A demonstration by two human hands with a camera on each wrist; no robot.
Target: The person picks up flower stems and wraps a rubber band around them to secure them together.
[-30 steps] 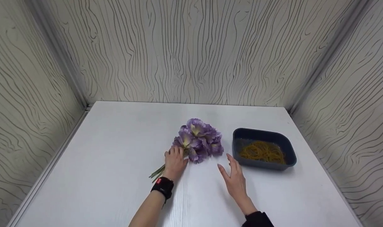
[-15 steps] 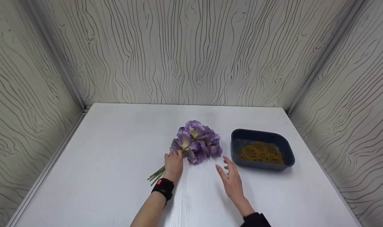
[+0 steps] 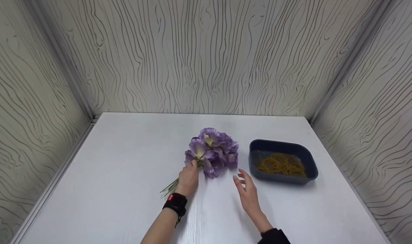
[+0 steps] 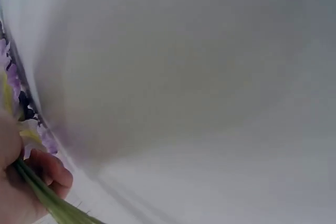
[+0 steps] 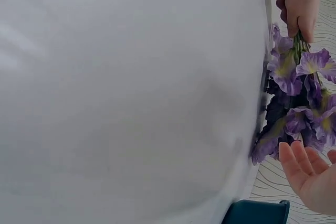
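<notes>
Between and just beyond a person's 2 hands, which are held apart, a bunch of purple flowers [image 3: 212, 150] fans out above a white table [image 3: 135, 162]. The left hand [image 3: 189, 177] grips its green stems [image 4: 55, 200] just below the blooms, the stem ends poking out behind it on the side away from the right hand. The right hand [image 3: 248, 195], holding nothing, waits near the petals with fingers relaxed and thumb parted from them. Just beyond it, on its outer side, sits a dark blue container [image 3: 280, 178] of tangled yellowish strands [image 3: 283, 165]. Whether the lowest blooms touch the table is hard to tell. A sound hold probably calls for all the stems gathered evenly in 1 firm grip, since the broad heads look top-heavy and could splay; the free hand might best steady them lightly, without creasing petals.
</notes>
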